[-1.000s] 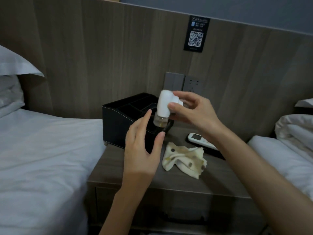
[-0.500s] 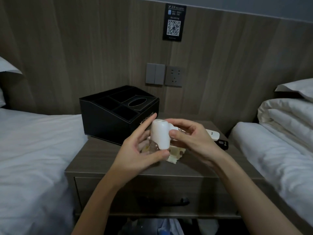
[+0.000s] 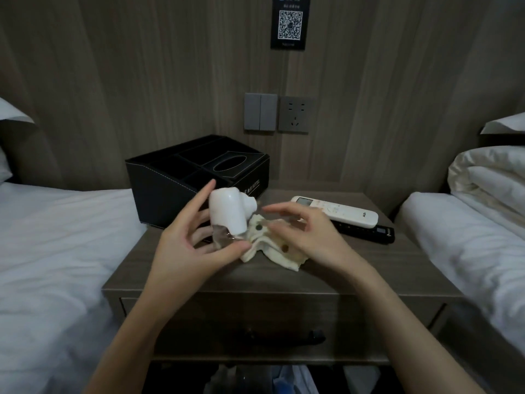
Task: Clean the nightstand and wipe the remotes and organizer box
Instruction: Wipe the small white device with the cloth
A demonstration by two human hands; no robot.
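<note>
Released by the right hand in the last half second, the white plug-in vaporizer now sits in the left hand alone, seen from the head camera. The left thumb props its clear bottle from below while the other fingers curl behind it, index finger pointing up, and the device leans right. The right hand's fingers are loosely spread and grip nothing, hovering low over the spotted cloth crumpled beneath them on the nightstand; whether they touch it cannot be told. Just past the right fingertips lie the white remote and, nearer the edge, the black remote. Behind the left fingers stands the black organizer box. Wiping appears not yet begun. With one light hold on a tilted bottle, the vaporizer could slip or leak onto the cloth if the thumb shifts.
</note>
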